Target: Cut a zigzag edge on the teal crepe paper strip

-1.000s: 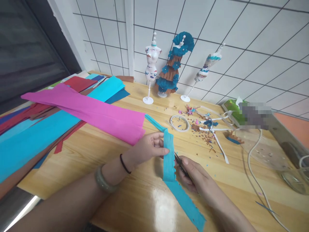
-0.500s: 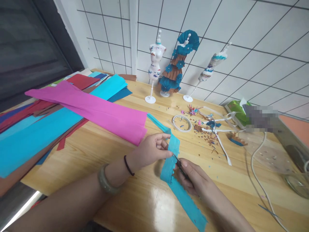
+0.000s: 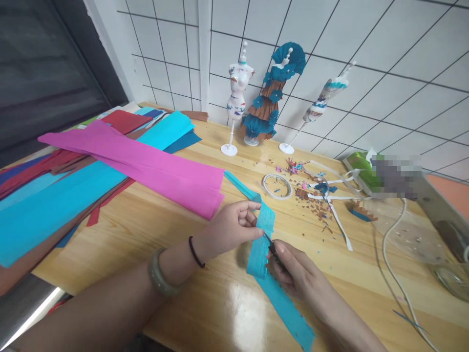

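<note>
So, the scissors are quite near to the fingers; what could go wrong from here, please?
The scissors have their tips close to the thumb of the left hand, so a slip might nick it. The turquoise strip has a notched edge beside the right hand; too deep a cut could tear it. Loose scraps lie beyond the hands, and fresh cuttings might get mixed in with them.

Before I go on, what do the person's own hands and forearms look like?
Both are ungloved, with no sleeve showing on either forearm. The left hand has a thin dark band at its wrist and a thick, rounded grey-green bangle further up. The right hand shows nothing worn.
</note>
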Demonstrator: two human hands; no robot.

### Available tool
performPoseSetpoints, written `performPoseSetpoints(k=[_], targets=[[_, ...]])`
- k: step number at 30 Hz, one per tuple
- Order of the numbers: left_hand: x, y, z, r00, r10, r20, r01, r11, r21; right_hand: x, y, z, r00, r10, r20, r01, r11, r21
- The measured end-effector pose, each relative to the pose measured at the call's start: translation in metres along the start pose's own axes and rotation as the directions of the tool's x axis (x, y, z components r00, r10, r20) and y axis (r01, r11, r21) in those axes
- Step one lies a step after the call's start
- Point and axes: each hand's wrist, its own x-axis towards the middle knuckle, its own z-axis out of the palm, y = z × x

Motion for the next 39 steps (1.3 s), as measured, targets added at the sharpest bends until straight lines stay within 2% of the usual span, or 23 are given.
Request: performPoseSetpoints(k=[16,39], targets=[[-0.001,0.0048,-0.0021,0.998,-0.04,0.044,0.041,0.998,-0.038,-0.0007,-0.0001,-0.0007,1.0,0.021,-0.016,-0.022,0.999,-0.044],[-0.0012,0.0069,-0.0011,0.999,-0.038,0.016,0.04,0.995,-0.093,-0.0004,-0.0048,-0.0026,1.0,-0.02,-0.024,0.018,0.998,-0.06]])
